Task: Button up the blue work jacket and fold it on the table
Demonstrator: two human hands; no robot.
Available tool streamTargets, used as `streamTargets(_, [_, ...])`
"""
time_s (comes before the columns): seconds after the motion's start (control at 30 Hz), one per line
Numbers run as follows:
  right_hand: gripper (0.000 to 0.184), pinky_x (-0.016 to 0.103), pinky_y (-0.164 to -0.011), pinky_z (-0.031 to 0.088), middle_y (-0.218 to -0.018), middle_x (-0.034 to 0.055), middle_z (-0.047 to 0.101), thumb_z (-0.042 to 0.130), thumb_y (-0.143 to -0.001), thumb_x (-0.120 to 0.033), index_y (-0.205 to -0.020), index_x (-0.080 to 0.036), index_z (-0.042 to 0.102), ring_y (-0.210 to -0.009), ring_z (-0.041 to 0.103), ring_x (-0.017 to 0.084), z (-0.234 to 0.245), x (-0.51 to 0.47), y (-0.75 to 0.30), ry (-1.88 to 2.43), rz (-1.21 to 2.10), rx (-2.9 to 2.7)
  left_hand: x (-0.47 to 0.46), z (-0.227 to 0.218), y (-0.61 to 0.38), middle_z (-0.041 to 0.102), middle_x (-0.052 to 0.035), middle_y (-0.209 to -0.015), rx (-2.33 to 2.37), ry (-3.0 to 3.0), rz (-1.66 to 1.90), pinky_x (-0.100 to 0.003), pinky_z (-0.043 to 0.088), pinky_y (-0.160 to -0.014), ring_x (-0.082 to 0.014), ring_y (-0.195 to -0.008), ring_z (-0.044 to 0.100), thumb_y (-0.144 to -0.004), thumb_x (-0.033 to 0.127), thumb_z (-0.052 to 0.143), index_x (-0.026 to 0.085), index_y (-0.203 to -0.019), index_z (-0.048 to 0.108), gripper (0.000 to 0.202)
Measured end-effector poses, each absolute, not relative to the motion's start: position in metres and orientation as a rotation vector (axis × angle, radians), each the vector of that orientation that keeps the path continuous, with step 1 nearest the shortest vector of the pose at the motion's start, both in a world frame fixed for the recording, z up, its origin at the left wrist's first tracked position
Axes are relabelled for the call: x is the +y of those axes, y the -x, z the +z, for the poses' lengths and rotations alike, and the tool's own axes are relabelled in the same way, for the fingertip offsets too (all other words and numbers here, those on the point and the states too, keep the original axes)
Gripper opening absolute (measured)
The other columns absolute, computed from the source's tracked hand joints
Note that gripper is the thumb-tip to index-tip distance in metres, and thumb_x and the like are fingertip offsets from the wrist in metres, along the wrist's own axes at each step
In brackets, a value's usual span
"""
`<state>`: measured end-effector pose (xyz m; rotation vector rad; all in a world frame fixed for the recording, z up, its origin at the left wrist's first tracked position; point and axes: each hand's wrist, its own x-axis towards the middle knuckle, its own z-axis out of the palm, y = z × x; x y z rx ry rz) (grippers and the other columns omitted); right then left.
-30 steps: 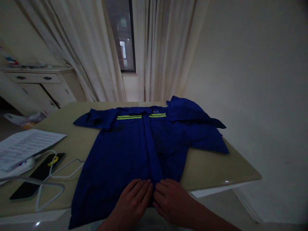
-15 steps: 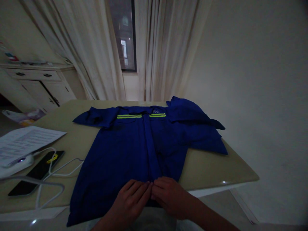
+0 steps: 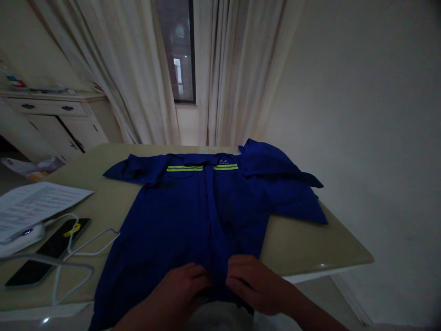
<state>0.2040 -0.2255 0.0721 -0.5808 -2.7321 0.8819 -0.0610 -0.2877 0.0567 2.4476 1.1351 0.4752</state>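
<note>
A blue work shirt point(image 3: 193, 216) with yellow-green reflective stripes lies spread front-up on a beige table point(image 3: 303, 243), collar toward the window. My left hand point(image 3: 181, 287) and my right hand point(image 3: 250, 282) are both at the shirt's bottom hem near the table's front edge, either side of the centre placket. The fingers of both hands are curled and closed on the hem fabric. The right sleeve is folded over at the far right.
On the table's left lie a black phone point(image 3: 44, 259), white cables point(image 3: 74, 248), a white device point(image 3: 20, 234) and printed papers point(image 3: 34, 204). A white cabinet point(image 3: 58, 124) stands at the back left. Curtains and a dark window are behind; a plain wall is on the right.
Both hands drew slightly apart and toward me, and their fingers curled from lying flat on the hem into a grip on the fabric.
</note>
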Motion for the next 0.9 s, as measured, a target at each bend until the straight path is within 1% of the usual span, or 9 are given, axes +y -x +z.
streamTargets(0.07, [0.038,0.027,-0.076,0.041,-0.085,0.0010,0.062,0.042,-0.112,-0.040,-0.086,-0.019,0.060,-0.083,0.058,0.014,0.074,-0.216,-0.204,0.553,0.995,-2.756,-0.290,0.069,0.070,0.076,0.0010,-0.120,1.062,-2.340,0.426,-0.023,0.058,-0.089,-0.0157,-0.103,0.073,-0.091,0.029,0.076,0.033,-0.129,0.067,0.039])
streamTargets(0.13, [0.034,0.026,-0.080,0.044,-0.092,0.0015,0.064,0.049,-0.110,-0.043,-0.093,-0.019,0.064,-0.088,0.061,0.015,0.073,-0.199,-0.200,0.645,1.019,-2.701,-0.280,0.075,0.080,0.076,0.0004,-0.123,1.097,-2.241,0.498,-0.022,0.059,-0.089,-0.0147,-0.104,0.074,-0.095,0.036,0.073,0.033,-0.137,0.064,0.043])
streamTargets(0.27, [0.022,0.030,-0.088,0.048,-0.105,0.0043,0.065,0.057,-0.107,-0.038,-0.102,-0.019,0.068,-0.096,0.063,0.017,0.068,-0.140,-0.184,0.916,0.871,-2.475,-0.211,0.076,0.091,0.077,-0.0018,-0.119,1.315,-2.175,0.645,-0.027,0.058,-0.093,-0.0161,-0.104,0.074,-0.105,0.031,0.055,0.027,-0.126,0.071,0.027])
streamTargets(0.33, [0.017,0.033,-0.093,0.049,-0.109,0.0059,0.065,0.060,-0.105,-0.035,-0.106,-0.020,0.067,-0.101,0.063,0.019,0.061,-0.104,-0.174,0.997,0.768,-2.427,-0.159,0.073,0.092,0.078,-0.0046,-0.117,1.489,-2.194,0.660,-0.031,0.056,-0.096,-0.0199,-0.107,0.074,-0.105,0.029,0.052,0.023,-0.121,0.073,0.027])
streamTargets(0.43, [0.015,0.037,-0.099,0.048,-0.112,0.0078,0.065,0.060,-0.105,-0.031,-0.110,-0.019,0.066,-0.107,0.063,0.021,0.043,-0.063,-0.160,1.157,0.638,-2.326,-0.077,0.070,0.097,0.077,-0.0083,-0.123,1.842,-2.188,0.539,-0.036,0.054,-0.099,-0.0252,-0.114,0.072,-0.103,0.024,0.050,0.020,-0.120,0.072,0.028])
streamTargets(0.6, [0.011,0.034,-0.096,0.049,-0.109,0.0060,0.065,0.065,-0.102,-0.025,-0.109,-0.018,0.067,-0.104,0.063,0.019,0.012,-0.046,-0.156,1.167,0.705,-2.247,0.025,0.070,0.108,0.071,-0.0171,-0.125,2.194,-2.225,0.323,-0.041,0.052,-0.101,-0.0310,-0.118,0.066,-0.101,0.020,0.045,0.014,-0.124,0.067,0.032])
streamTargets(0.7, [0.009,0.032,-0.091,0.049,-0.106,0.0045,0.065,0.067,-0.100,-0.024,-0.107,-0.018,0.069,-0.102,0.063,0.018,0.008,-0.049,-0.160,1.134,0.742,-2.259,0.065,0.065,0.112,0.065,-0.0231,-0.128,2.263,-2.270,0.330,-0.047,0.051,-0.100,-0.0374,-0.125,0.059,-0.099,0.027,0.051,0.010,-0.124,0.065,0.034])
streamTargets(0.8, [0.010,0.030,-0.088,0.049,-0.106,0.0037,0.064,0.070,-0.098,-0.024,-0.107,-0.020,0.069,-0.100,0.063,0.017,0.010,-0.051,-0.160,1.182,0.756,-2.258,0.101,0.054,0.119,0.062,-0.0232,-0.132,2.269,-2.329,0.353,-0.048,0.050,-0.098,-0.0403,-0.130,0.054,-0.094,0.031,0.060,0.014,-0.111,0.070,0.026])
streamTargets(0.9, [0.010,0.030,-0.090,0.049,-0.108,0.0032,0.065,0.070,-0.098,-0.026,-0.108,-0.021,0.070,-0.102,0.063,0.017,0.011,-0.051,-0.159,1.206,0.774,-2.248,0.140,0.050,0.132,0.070,-0.0211,-0.113,2.185,-2.240,0.451,-0.050,0.049,-0.098,-0.0386,-0.120,0.062,-0.089,0.019,0.061,0.014,-0.090,0.069,0.009])
